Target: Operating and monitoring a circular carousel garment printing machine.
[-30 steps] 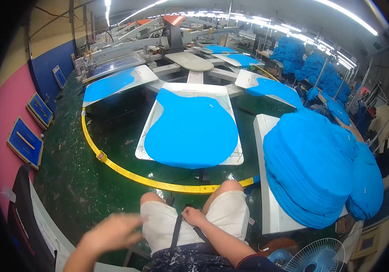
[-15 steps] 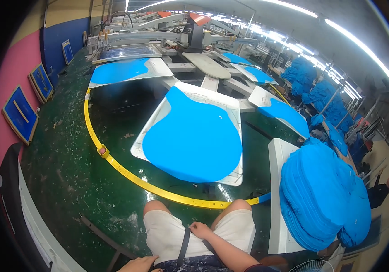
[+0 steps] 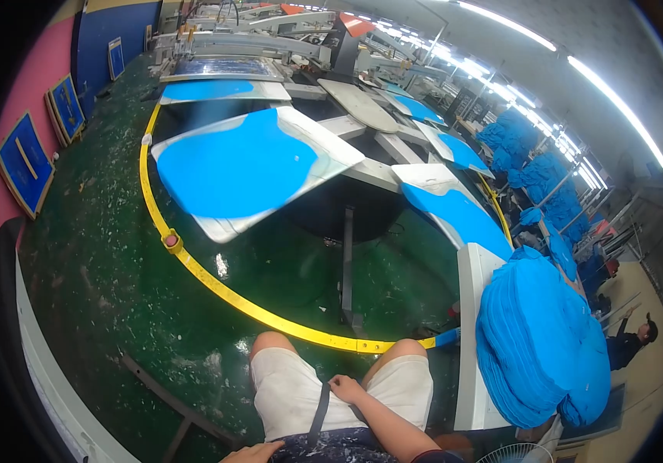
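Note:
My right hand (image 3: pixel 345 389) rests on my lap over white shorts (image 3: pixel 294 386). Its fingers are curled closed at the upper end of a dark strap (image 3: pixel 321 413). At the bottom edge lies my left hand (image 3: pixel 256 453), fingers stretched out flat by my hip, holding nothing; part of it is cut off. Ahead of me, a blue fabric piece (image 3: pixel 235 170) lies spread on a white printing pallet (image 3: pixel 324 158) of a carousel machine. Another blue piece (image 3: pixel 463 216) covers a pallet to the right. Neither hand touches them.
A tall stack of blue fabric pieces (image 3: pixel 528 339) stands on a white stand (image 3: pixel 470 309) at my right. A yellow curved rail (image 3: pixel 246 305) runs before my knees. Blue-framed screens (image 3: pixel 24 166) lean against the left wall. A person (image 3: pixel 631 339) stands far right.
The pallets have turned leftward: the one in front of me has swung to the left, and another has come nearer from the right. My hands remain in nearly the same place.

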